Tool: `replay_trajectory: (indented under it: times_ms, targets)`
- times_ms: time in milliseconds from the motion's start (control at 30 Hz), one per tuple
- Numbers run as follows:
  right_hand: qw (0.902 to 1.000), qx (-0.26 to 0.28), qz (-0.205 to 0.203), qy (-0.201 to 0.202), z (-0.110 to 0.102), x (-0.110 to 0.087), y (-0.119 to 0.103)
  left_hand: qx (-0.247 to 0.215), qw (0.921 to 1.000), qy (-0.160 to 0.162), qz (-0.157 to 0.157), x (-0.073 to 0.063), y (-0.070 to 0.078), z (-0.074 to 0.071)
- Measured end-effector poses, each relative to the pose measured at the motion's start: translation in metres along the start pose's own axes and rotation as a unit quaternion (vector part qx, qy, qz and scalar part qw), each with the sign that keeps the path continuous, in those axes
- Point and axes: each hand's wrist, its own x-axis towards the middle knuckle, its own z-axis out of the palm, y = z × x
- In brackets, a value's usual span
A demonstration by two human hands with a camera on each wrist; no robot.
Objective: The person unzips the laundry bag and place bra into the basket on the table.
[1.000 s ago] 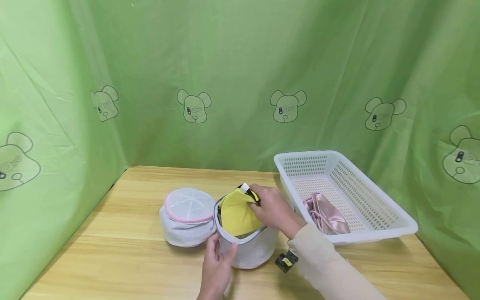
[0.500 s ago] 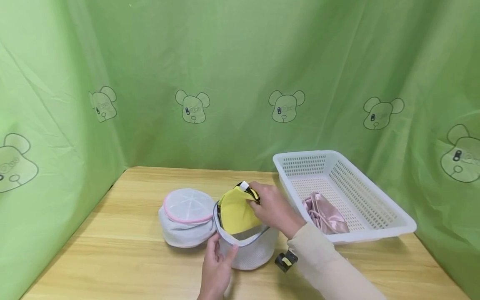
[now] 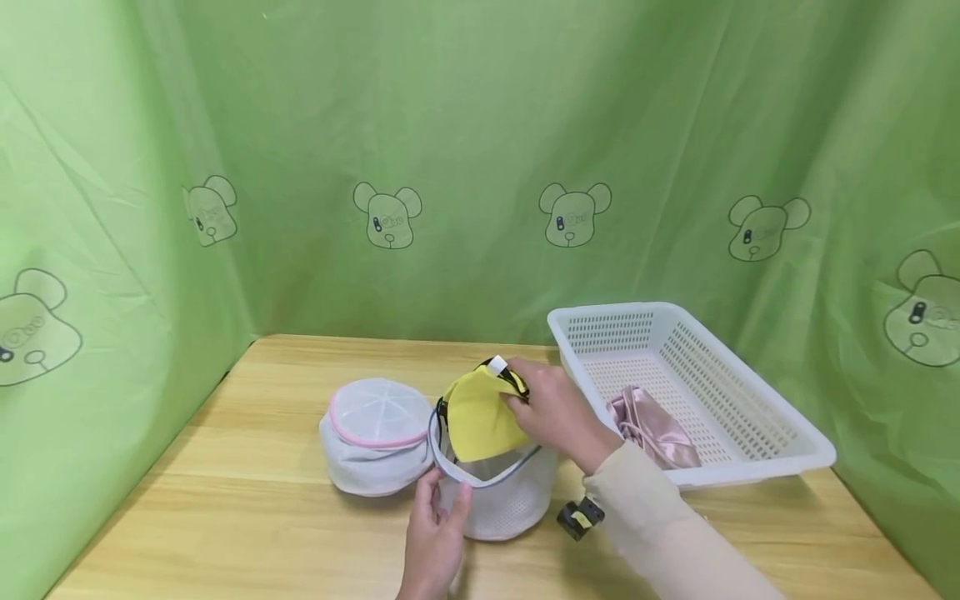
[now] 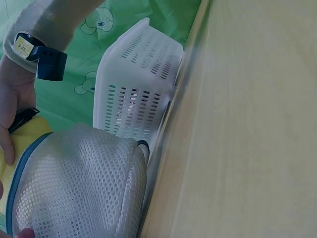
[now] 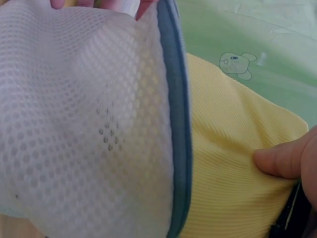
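Observation:
A white mesh laundry bag [image 3: 510, 510] with a blue-grey zip rim stands with its mouth agape on the table. My left hand [image 3: 435, 542] pinches its near rim, thumb in front. Partly inside the bag is a yellow ribbed garment [image 3: 483, 421] with black trim and a white tag. My right hand [image 3: 555, 412] grips the garment's upper edge by the black trim, above the bag's mouth. Up close in the right wrist view, the thumb [image 5: 280, 161] presses on the ribbed cloth [image 5: 228, 144]. The garment's lower part is hidden by the bag's wall.
A second white laundry bag [image 3: 375, 471] with a pink-rimmed top touches the first on its left. At right, a white slotted plastic basket [image 3: 750, 400] holds a shiny pink satin item [image 3: 660, 429]. A green curtain [image 3: 480, 267] encloses the wooden table [image 3: 262, 500] at back and sides.
My right hand has shifted slightly up and right, drawing the yellow garment a little higher above the bag's rim. The left hand stays at the rim.

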Motion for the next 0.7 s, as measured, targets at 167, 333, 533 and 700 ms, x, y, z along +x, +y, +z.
replay_trajectory:
  times_ms: [167,333,533,700]
  targets:
    - [0.9999,-0.007,0.000,0.008,-0.003,0.001,0.001,0.001,1.0000,0.000,-0.002,0.001,0.000,0.000]
    - [1.0000,-0.004,0.005,0.005,-0.006,0.001,0.003,-0.003,1.0000,0.001,-0.001,0.001,0.000,0.001]
    - [0.9999,0.000,0.001,0.011,-0.011,0.002,0.004,-0.007,1.0000,0.000,0.000,0.000,0.001,0.001]
    - [0.9999,0.004,0.004,0.008,-0.013,0.003,0.004,-0.011,0.9999,0.000,-0.003,0.000,0.001,0.001]
